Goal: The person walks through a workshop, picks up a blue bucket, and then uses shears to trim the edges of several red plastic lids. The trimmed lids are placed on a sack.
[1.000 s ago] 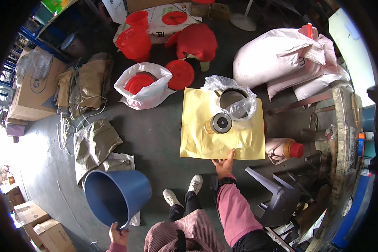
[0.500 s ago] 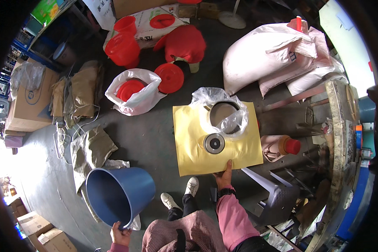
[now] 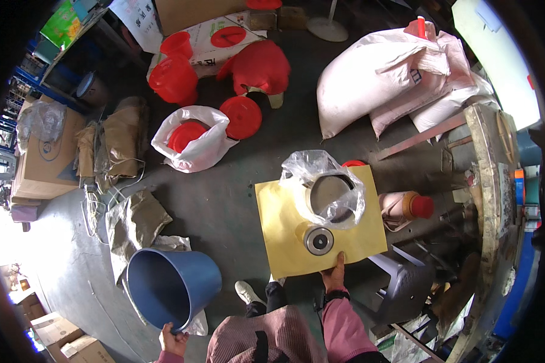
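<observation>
At lower left, the rim of a tilted blue plastic bucket (image 3: pixel 206 281) is gripped by my left hand (image 3: pixel 173 341). Its mouth faces left and its inside is dark. My right hand (image 3: pixel 334 277) supports a flat yellow board (image 3: pixel 278 233) by its near edge, thumb on top and the other fingers hidden beneath. On that board stands a small metal cylinder (image 3: pixel 318 241) with a dark ring and a hole in its top. Behind it is a wider round metal container (image 3: pixel 330 196), partly covered by a crumpled clear plastic bag (image 3: pixel 309 163).
Red buckets (image 3: pixel 174 78) and an open white sack (image 3: pixel 209 151) stand ahead to the left. Large pale sacks (image 3: pixel 369 78) lie at far right. A grey plastic stool (image 3: pixel 409 281) and a red-capped jug (image 3: pixel 406 207) are right of the board. Cartons (image 3: pixel 48 157) line the left.
My right hand has brought the yellow board closer to my body and slightly right, with the metal pieces still on it. My left hand keeps its hold on the bucket, which has barely shifted.
</observation>
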`<control>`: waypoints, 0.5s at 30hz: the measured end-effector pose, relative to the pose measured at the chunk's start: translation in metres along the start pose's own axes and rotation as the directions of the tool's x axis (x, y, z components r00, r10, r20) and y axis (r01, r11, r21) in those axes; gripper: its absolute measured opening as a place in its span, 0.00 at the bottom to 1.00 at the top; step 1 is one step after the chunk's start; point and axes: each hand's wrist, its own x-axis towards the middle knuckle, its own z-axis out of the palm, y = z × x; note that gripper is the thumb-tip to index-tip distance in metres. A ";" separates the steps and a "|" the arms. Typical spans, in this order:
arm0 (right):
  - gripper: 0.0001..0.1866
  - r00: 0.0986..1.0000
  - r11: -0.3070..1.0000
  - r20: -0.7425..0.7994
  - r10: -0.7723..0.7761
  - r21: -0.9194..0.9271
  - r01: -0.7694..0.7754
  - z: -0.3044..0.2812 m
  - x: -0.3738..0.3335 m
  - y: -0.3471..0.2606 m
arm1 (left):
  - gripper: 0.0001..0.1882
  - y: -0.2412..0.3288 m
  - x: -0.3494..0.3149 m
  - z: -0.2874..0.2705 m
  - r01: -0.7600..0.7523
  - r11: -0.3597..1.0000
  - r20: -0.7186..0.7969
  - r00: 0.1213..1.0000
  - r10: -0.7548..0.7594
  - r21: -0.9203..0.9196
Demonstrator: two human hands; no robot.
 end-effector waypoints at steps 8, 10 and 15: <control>0.34 0.999 0.999 -0.039 0.037 0.009 -0.037 -0.016 -0.005 -0.007 | 0.12 -0.002 -0.003 0.010 -0.023 0.999 -0.063 0.998 0.024 0.028; 0.34 0.999 0.999 -0.002 0.040 0.010 -0.040 -0.014 -0.007 -0.007 | 0.07 0.003 -0.003 0.009 -0.050 0.999 -0.014 0.999 0.050 0.016; 0.45 0.977 0.986 -0.182 0.108 -0.109 -0.129 -0.028 -0.043 -0.024 | 0.07 0.019 -0.007 0.006 -0.117 0.993 -0.028 0.993 0.117 0.009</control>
